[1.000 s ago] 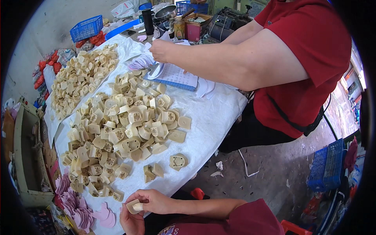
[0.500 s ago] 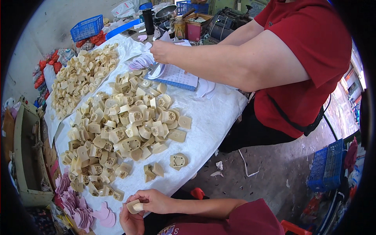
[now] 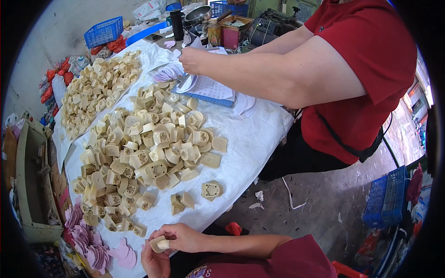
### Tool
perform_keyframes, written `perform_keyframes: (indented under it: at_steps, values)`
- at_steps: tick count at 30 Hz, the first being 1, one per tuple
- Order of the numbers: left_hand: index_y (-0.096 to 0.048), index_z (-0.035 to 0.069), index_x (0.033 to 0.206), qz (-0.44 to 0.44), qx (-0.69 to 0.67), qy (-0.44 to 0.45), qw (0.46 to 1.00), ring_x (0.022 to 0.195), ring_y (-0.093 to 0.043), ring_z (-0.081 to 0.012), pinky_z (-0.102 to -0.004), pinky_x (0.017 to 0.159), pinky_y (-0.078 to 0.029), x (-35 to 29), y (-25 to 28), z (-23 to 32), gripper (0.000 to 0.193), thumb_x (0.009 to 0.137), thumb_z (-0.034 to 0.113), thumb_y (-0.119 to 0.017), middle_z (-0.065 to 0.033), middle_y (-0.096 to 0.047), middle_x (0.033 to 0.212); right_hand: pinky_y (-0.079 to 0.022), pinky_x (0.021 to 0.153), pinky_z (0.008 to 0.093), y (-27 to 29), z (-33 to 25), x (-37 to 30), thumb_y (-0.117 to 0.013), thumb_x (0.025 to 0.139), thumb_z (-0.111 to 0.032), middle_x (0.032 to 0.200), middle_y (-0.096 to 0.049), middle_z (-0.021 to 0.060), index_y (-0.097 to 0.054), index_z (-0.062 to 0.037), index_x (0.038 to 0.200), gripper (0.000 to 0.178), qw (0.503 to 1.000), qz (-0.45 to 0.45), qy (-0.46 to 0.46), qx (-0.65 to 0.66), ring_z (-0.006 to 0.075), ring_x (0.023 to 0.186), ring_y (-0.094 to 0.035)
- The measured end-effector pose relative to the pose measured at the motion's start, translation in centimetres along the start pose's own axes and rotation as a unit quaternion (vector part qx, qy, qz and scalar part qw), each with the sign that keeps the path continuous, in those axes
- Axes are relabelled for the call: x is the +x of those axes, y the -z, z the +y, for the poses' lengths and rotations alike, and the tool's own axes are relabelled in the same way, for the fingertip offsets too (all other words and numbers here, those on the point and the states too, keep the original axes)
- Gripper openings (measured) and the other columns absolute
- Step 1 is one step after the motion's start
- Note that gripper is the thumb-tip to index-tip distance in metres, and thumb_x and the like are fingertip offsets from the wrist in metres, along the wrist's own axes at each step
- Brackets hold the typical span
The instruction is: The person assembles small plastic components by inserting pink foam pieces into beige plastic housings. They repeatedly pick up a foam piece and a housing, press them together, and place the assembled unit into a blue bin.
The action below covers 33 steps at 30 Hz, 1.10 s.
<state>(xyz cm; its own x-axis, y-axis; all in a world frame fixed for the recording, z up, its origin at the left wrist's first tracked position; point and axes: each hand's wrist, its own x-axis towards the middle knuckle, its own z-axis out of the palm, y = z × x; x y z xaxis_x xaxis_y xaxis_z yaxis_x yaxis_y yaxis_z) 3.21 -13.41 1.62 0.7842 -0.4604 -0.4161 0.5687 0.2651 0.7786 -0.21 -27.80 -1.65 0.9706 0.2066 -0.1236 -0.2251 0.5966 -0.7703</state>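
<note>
At the lower edge, my left hand (image 3: 154, 260) and my right hand (image 3: 185, 238) come together on one cream shoe heel (image 3: 156, 246), a small moulded D-shaped piece. The right thumb, with a pale wrapping on its tip, presses on the heel's face. Fingers of the left hand close round its other side and partly hide it. Just beyond my hands spreads a big heap of similar cream heels (image 3: 153, 153), some showing hollow undersides with holes. Pink cut-out pieces (image 3: 95, 248) lie in stacks left of my hands, with a few loose ones (image 3: 123, 255) nearer.
A white sheet (image 3: 241, 143) covers the table. Across it a co-worker in a red shirt (image 3: 366, 55) handles pale cut-outs over a blue-edged pad (image 3: 211, 95). A second heap of heels (image 3: 92, 90) lies far left. Blue crates (image 3: 103, 31) stand behind and on the right-hand floor.
Almost nothing differs. My two hands keep the heel in the same place, and the co-worker's hand shifts only very slightly.
</note>
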Motion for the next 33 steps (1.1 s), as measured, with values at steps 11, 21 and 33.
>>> perform_keyframes:
  at_steps: [11,21,33]
  values:
    - [-0.049,-0.003,0.12,-0.002,0.0,0.007,1.0,0.098,-0.063,-0.0275,-0.0382,0.08,-0.054,-0.1,0.3,0.2,0.045,0.098,0.034,-0.035,-0.0186,-0.061,0.111,-0.053,0.083,0.0288,-0.2,-0.4,0.0,-0.055,0.089,-0.001,0.114,-0.06,0.0071,-0.053,0.0016,0.12,0.031,1.0,-0.008,-0.018,-0.003,0.0134,0.101,-0.058]
    - [-0.048,-0.003,0.121,0.012,-0.012,0.025,1.0,0.102,-0.062,-0.0323,-0.0419,0.083,-0.054,0.0,0.3,0.0,0.046,0.097,0.035,-0.04,-0.0211,-0.059,0.115,-0.051,0.08,0.0265,1.5,-2.1,-0.5,-0.063,0.088,-0.009,0.11,-0.062,0.0047,-0.055,-0.0006,0.117,0.031,0.993,0.02,0.056,-0.105,0.0111,0.1,-0.058]
    - [-0.048,-0.002,0.12,0.038,0.0,0.046,0.998,0.096,-0.064,-0.0371,-0.042,0.074,-0.058,0.0,0.7,-0.1,0.045,0.096,0.036,-0.044,-0.0228,-0.06,0.111,-0.05,0.059,0.027,19.3,-19.5,1.6,-0.059,0.078,-0.005,0.102,-0.064,0.0125,-0.056,0.0013,0.112,0.035,0.79,0.422,0.261,-0.361,0.0134,0.068,-0.064]
